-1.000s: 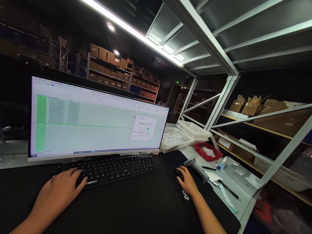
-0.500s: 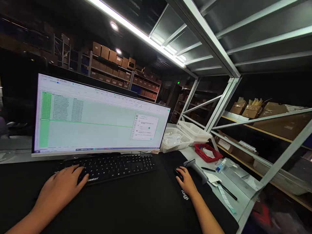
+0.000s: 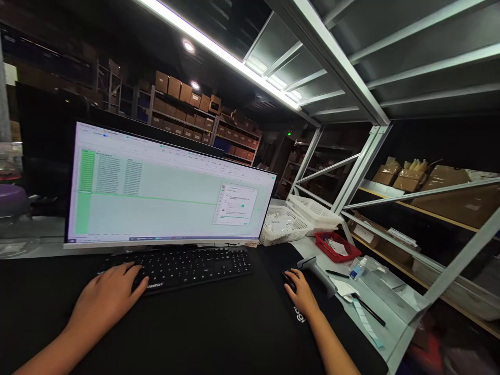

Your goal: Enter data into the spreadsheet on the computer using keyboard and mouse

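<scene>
My left hand (image 3: 107,297) rests on the left end of a black keyboard (image 3: 195,268), its fingers spread over the keys and the thumb apart. On the right, my right hand (image 3: 300,294) is curled over a black computer mouse (image 3: 289,282), most of which the fingers hide. The mouse sits on a black desk mat (image 3: 219,323) with a white logo beside my wrist. Behind the keyboard stands a monitor (image 3: 167,208) showing a spreadsheet with a green column and a small pop-up window. A grey barcode scanner (image 3: 318,276) lies just right of my right hand.
White plastic baskets (image 3: 287,229) and a red basket (image 3: 332,252) stand right of the monitor. A small spray bottle (image 3: 358,269), a black pen (image 3: 371,311) and a label strip (image 3: 367,322) lie near the metal shelf frame (image 3: 363,161). Boxes (image 3: 185,92) fill the racks behind.
The view has swung slightly left, so the scene sits a little further right. Both hands keep their places on the keyboard and mouse. The screen looks the same.
</scene>
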Available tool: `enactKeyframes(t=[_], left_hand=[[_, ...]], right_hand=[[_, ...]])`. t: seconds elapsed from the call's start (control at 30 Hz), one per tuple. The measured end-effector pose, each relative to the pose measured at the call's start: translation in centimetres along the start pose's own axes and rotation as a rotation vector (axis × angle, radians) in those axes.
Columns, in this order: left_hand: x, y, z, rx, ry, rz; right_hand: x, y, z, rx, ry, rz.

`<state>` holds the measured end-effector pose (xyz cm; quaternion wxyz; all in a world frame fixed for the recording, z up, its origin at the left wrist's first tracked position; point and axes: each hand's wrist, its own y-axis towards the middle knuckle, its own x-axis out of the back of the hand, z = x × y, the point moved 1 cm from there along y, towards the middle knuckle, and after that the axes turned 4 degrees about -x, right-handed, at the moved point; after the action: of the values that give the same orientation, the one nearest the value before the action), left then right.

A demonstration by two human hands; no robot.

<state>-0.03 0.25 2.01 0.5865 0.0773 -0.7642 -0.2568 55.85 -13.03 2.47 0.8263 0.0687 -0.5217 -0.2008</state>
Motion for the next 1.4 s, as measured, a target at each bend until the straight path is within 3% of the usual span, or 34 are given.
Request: enactKeyframes(t=[0.43,0.97,1.4], left_hand=[[-0.6,0.0,0.4,-0.009,0.039,-0.007],[-1.4,-0.1,0.8,-0.030,0.024,-0.059],[-0.2,0.0,0.2,0.008,0.015,-0.001]], right_hand=[[-1.0,0.5,-1.9,0.049,0.001,-0.010],[-1.0,0.6,-1.9,0.067,0.012,0.003],[-0.7,0.4,-1.6,0.064,-0.014,0.006]])
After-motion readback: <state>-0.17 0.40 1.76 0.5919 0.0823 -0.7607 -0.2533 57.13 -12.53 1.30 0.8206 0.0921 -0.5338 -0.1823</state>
